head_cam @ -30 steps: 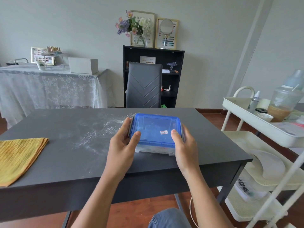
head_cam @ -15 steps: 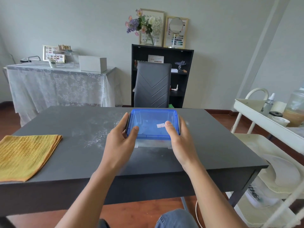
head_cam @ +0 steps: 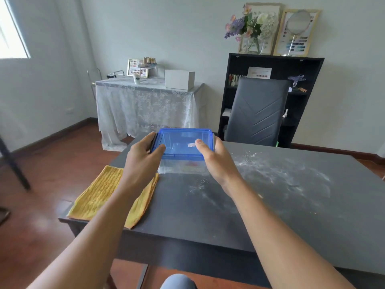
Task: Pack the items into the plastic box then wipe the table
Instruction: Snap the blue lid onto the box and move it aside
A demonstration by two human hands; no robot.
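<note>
The plastic box (head_cam: 181,152) has a clear body and a closed blue lid with a small white sticker. It sits or hovers near the far left part of the dark grey table (head_cam: 208,213); I cannot tell whether it touches the top. My left hand (head_cam: 142,161) grips its left side, thumb on the lid. My right hand (head_cam: 214,158) grips its right side the same way. Faint coloured items show through the clear wall. A folded yellow cloth (head_cam: 100,195) lies at the table's left edge, partly under my left forearm.
White powder (head_cam: 277,176) is smeared over the table right of the box. A grey chair (head_cam: 257,113) stands behind the table, before a black shelf (head_cam: 308,84). A lace-covered side table (head_cam: 145,105) stands at the back left. Wooden floor lies to the left.
Both hands have carried the box from the table's middle toward its far left, close to the yellow cloth. The view has swung left, so the white cart has left the frame.
</note>
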